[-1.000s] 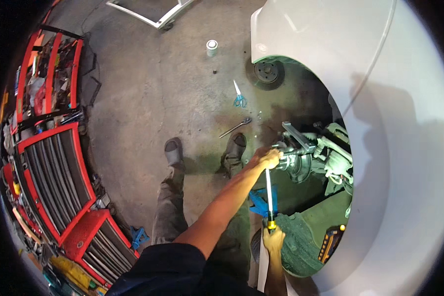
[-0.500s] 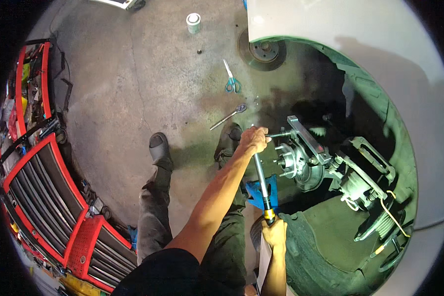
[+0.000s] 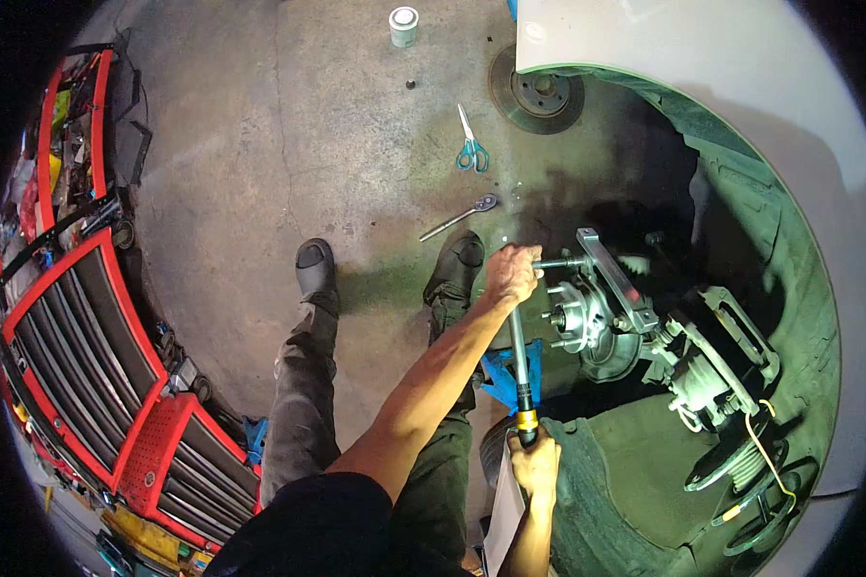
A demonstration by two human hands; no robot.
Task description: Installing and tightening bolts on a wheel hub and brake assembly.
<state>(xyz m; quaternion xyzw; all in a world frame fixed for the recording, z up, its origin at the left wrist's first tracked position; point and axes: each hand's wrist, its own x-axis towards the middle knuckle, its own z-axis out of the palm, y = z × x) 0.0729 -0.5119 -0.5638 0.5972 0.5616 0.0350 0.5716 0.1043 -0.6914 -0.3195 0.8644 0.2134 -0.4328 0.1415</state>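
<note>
My left hand is closed round the head end of a long torque wrench with a yellow collar. Lower down, my right hand grips the wrench's dark handle just below that collar. From the left hand a dark extension bar reaches right to a silver caliper bracket; the fastener at its end is too small to make out. Behind and below the bracket sits the wheel hub with its bare studs. The brake caliper is further right, next to the coil spring.
A ratchet, teal-handled scissors, a brake disc and a white can are on the floor ahead. The pale fender arches over the hub. A red tool cabinet stands left; a blue jack stand is under the car.
The view has shifted, so the floor tools and hub appear a little further right. Both hands keep their hold on the torque wrench, which has hardly turned.
</note>
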